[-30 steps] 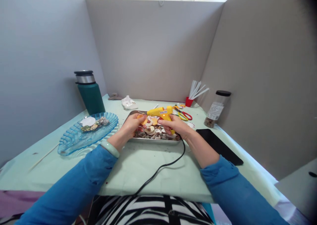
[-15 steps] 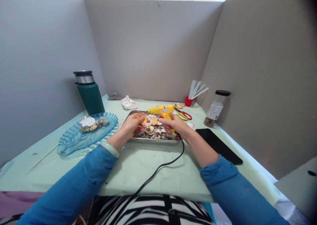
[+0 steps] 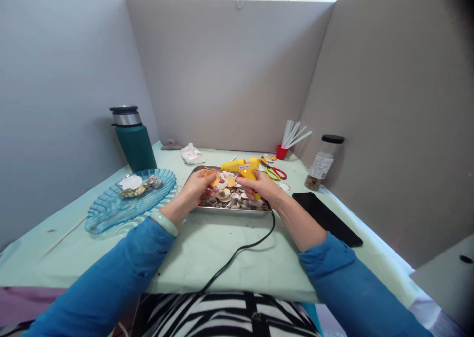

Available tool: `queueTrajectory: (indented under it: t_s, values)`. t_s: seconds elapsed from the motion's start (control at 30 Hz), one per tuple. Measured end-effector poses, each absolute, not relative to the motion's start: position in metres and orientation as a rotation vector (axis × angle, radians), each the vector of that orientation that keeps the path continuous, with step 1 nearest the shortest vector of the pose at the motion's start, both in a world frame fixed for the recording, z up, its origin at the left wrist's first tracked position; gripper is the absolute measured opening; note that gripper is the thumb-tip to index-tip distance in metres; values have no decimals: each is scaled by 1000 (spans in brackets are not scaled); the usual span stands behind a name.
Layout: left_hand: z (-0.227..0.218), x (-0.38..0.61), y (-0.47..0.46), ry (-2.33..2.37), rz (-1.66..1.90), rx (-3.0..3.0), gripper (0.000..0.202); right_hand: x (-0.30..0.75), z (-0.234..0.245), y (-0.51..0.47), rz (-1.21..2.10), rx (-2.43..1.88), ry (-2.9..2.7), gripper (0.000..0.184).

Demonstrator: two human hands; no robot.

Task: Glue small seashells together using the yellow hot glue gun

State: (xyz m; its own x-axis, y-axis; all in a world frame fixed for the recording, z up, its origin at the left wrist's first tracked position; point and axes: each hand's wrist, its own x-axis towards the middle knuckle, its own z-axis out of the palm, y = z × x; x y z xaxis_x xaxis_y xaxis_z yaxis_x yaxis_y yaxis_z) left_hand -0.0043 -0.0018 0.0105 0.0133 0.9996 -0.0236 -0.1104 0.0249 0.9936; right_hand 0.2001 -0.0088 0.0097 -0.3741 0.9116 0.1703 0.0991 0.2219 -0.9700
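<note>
My right hand (image 3: 264, 186) is wrapped round the handle of a yellow glue gun (image 3: 242, 166), whose nozzle points left over the tray. A black cord (image 3: 237, 252) runs from its handle down to the table's front edge. Between the fingertips of my left hand (image 3: 198, 186) is an orange seashell (image 3: 209, 177), close to the nozzle. Beneath both hands, a metal tray (image 3: 233, 211) holds many mixed seashells (image 3: 231, 198). I cannot tell whether the nozzle touches the held shell.
To the left are a blue glass dish (image 3: 107, 211) with shells, a green bottle (image 3: 135, 147) and a thin stick (image 3: 66, 235). On the right are pliers (image 3: 276, 172), a red cup (image 3: 282, 152) of glue sticks, a clear jar (image 3: 321, 166) and a black phone (image 3: 326, 218). Grey panels (image 3: 229, 75) enclose the table.
</note>
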Motion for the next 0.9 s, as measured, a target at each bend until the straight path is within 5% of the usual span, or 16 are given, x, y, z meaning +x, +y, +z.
queueTrajectory:
  t_s: [0.9]
  values:
    - [8, -4, 2, 1130, 1313, 1110, 4, 197, 15, -14, 1242, -1007, -1710, 38]
